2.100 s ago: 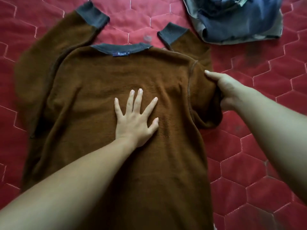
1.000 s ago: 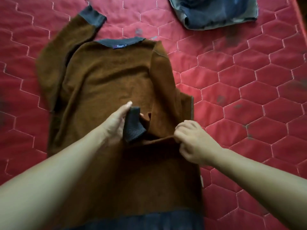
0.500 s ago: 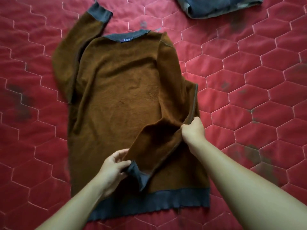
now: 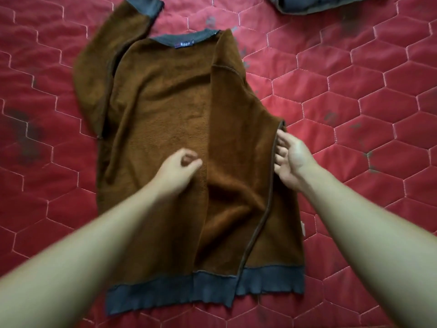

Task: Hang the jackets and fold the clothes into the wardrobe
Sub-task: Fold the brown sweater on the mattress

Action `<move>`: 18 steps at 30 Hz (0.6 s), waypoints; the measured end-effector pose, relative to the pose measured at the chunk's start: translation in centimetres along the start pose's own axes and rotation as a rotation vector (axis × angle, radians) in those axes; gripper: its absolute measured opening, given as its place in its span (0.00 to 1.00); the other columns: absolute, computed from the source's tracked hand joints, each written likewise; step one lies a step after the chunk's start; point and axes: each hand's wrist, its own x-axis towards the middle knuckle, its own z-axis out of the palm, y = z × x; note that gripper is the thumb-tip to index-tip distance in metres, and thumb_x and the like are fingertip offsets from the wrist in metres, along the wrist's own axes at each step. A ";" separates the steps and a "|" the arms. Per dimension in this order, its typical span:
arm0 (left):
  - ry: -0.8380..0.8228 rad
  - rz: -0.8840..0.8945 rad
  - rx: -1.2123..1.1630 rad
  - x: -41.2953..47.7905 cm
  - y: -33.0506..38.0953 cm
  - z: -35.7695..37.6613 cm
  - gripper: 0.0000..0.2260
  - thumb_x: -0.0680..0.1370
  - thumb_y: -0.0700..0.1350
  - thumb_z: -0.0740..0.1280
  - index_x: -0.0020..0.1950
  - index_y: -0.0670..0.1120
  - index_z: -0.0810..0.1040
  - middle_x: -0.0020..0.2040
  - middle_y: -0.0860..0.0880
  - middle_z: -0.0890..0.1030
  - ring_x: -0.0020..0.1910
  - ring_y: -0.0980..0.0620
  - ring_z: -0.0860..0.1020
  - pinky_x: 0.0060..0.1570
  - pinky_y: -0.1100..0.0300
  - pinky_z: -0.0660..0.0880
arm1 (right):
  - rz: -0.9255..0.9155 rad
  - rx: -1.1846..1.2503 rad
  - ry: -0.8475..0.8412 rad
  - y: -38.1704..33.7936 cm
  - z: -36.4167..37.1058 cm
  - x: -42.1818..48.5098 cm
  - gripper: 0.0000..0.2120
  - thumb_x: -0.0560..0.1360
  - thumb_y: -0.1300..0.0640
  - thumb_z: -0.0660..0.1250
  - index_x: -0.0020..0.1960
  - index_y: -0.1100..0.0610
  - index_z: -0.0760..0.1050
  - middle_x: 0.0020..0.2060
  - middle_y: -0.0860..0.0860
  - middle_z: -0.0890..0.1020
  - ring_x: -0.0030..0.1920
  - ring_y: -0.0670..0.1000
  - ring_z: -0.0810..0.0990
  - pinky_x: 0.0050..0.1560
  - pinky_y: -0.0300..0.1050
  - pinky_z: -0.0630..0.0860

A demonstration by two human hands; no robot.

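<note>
On the red quilt (image 4: 354,95) we see the brown sweater (image 4: 170,110) lying flat, one side folded inward, our left hand (image 4: 176,170) loosely curled and holding nothing over its middle, our right hand (image 4: 292,159) touching its folded edge with relaxed fingers.

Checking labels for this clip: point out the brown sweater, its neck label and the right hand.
brown sweater (image 4: 165,110): head view, bare middle panel.
neck label (image 4: 183,44): head view, its middle.
right hand (image 4: 293,159): head view, middle of hand.
</note>
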 end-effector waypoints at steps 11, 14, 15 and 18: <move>0.008 0.225 -0.441 16.2 12.4 1.3 0.33 0.72 0.33 0.70 0.73 0.54 0.67 0.61 0.42 0.81 0.54 0.48 0.84 0.53 0.51 0.82 | 0.131 0.100 -0.254 -3.0 1.1 5.6 0.16 0.82 0.53 0.63 0.63 0.61 0.81 0.56 0.59 0.86 0.55 0.58 0.86 0.56 0.56 0.79; 0.088 0.255 -0.415 18.2 14.8 0.8 0.26 0.69 0.31 0.67 0.64 0.52 0.81 0.62 0.46 0.81 0.58 0.48 0.82 0.59 0.49 0.81 | 0.079 0.229 -0.275 -4.5 -0.1 6.1 0.14 0.81 0.56 0.61 0.59 0.62 0.81 0.57 0.60 0.85 0.58 0.60 0.84 0.60 0.58 0.78; 0.092 0.226 -0.442 18.7 15.3 0.7 0.25 0.70 0.32 0.67 0.62 0.52 0.82 0.62 0.45 0.81 0.58 0.46 0.83 0.58 0.48 0.81 | 0.066 0.242 -0.272 -4.9 -0.3 6.3 0.14 0.81 0.57 0.61 0.58 0.62 0.81 0.57 0.60 0.85 0.59 0.59 0.84 0.61 0.58 0.77; 0.038 0.162 -0.489 18.7 15.2 1.2 0.29 0.72 0.35 0.71 0.71 0.52 0.76 0.66 0.48 0.78 0.60 0.50 0.81 0.56 0.56 0.81 | 0.060 0.174 -0.253 -5.3 -0.4 6.6 0.12 0.81 0.57 0.63 0.56 0.61 0.82 0.55 0.59 0.86 0.56 0.58 0.86 0.57 0.56 0.78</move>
